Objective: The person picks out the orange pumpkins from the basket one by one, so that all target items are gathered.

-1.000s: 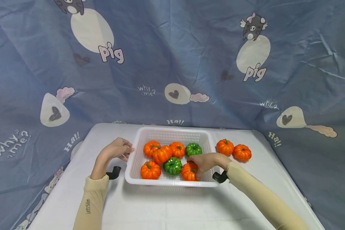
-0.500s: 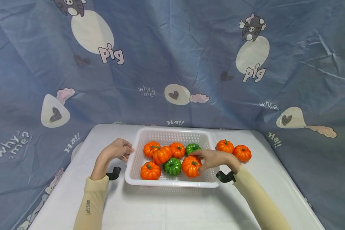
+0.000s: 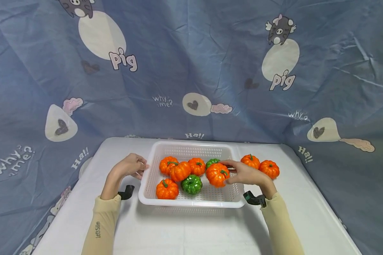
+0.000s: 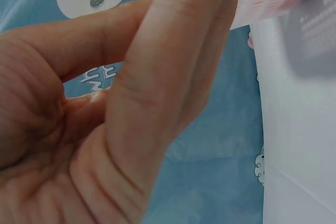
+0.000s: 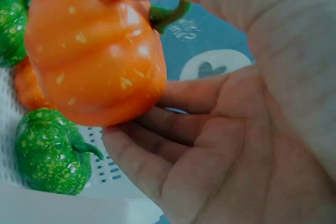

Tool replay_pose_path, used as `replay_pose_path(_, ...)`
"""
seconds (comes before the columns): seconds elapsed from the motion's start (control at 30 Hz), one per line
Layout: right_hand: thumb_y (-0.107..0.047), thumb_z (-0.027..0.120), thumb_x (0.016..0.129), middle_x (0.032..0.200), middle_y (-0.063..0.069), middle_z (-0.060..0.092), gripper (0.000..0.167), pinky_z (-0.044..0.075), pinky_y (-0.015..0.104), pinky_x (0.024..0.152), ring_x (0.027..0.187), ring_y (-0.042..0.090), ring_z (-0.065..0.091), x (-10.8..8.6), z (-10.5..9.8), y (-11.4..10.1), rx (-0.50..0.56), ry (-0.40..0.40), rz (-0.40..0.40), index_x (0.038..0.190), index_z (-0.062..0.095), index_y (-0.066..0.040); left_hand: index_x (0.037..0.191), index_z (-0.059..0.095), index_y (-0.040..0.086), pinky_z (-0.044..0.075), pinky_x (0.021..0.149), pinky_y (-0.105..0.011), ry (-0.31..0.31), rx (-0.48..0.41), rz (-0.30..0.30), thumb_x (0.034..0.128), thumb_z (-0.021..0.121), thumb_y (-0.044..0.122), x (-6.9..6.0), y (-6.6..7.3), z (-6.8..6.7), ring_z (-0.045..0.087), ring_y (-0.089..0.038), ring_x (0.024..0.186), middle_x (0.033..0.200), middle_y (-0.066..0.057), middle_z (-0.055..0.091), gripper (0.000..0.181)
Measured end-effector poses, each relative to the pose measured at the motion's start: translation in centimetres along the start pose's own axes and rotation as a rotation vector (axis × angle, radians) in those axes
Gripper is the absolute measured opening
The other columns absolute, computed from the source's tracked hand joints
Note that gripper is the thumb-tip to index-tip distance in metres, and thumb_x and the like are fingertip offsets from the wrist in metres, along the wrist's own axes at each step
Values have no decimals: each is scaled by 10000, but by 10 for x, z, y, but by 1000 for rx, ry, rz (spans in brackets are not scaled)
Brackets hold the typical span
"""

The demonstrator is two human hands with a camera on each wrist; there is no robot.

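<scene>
My right hand (image 3: 247, 174) grips a small orange pumpkin (image 3: 217, 174) between thumb and fingers, above the right half of a white plastic basket (image 3: 191, 203). In the right wrist view, the thumb lies over this pumpkin (image 5: 94, 51) and the fingers support it from the other side. My left hand (image 3: 131, 165) holds the basket's left rim with its fingertips; the exact contact is out of sight in the left wrist view. Inside the basket are several orange pumpkins (image 3: 167, 189), a green pumpkin (image 3: 192, 185) near the middle and another green one (image 3: 212, 162), partly hidden behind the held pumpkin.
Two more orange pumpkins (image 3: 269, 169) sit on the white-covered table (image 3: 166, 233), right of the basket. A blue printed cloth (image 3: 191, 71) hangs behind and along both sides of the table.
The right hand has lifted the orange pumpkin from the basket's front right, moving it up, back and slightly right. The left hand stays at the left rim.
</scene>
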State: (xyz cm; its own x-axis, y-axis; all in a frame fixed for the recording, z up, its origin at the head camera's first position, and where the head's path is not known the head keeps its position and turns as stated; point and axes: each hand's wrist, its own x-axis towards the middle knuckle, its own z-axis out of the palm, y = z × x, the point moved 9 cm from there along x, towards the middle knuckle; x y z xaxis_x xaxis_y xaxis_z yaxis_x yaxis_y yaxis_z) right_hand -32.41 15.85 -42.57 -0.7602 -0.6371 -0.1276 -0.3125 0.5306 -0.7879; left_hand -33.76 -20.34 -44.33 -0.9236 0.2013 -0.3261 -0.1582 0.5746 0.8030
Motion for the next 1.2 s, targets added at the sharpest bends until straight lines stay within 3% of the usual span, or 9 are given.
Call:
replay_pose_path(0.23, -176, 736, 818, 1449, 120, 436, 714, 404, 524, 1087, 1343, 385, 423, -9, -7, 8, 125, 96, 7, 1434, 387, -87, 1273, 487, -161, 611, 647, -323, -1, 2, -1, 952, 562, 75, 1, -1, 1, 666, -164, 681, 930, -198, 663, 405)
replay_pose_path(0.53, -164, 727, 831, 1428, 167, 464, 723, 416, 527, 1072, 1304, 390, 467, -19, -24, 17, 129, 197, 51, 1448, 371, -41, 1286, 474, -164, 611, 661, -325, 1, 9, -4, 962, 555, 74, 1, 0, 1, 675, -167, 708, 964, -220, 664, 410)
replay_pose_path(0.87, -129, 706, 841, 1373, 190, 514, 699, 525, 380, 963, 1257, 363, 518, -28, -39, 22, 170, 261, 59, 1450, 373, -44, 1281, 491, -151, 610, 659, -321, 0, 27, -14, 957, 571, 98, 0, -3, 1, 652, -171, 715, 958, -192, 649, 416)
replay_pose_path(1.03, -147, 710, 856, 1395, 207, 487, 699, 554, 285, 872, 1269, 374, 498, -40, -60, 31, 176, 362, 81, 1460, 366, -67, 1263, 498, -159, 611, 662, -325, 2, 26, -7, 955, 572, 91, 0, -2, 0, 663, -165, 712, 953, -199, 663, 404)
replay_pose_path(1.2, -146, 682, 889, 1440, 251, 412, 710, 518, 164, 783, 1275, 412, 469, -59, -86, 47, 169, 487, 104, 1478, 312, -7, 1248, 502, -167, 612, 661, -331, 5, 23, -2, 950, 572, 79, 1, -2, 0, 676, -165, 721, 947, -208, 679, 393)
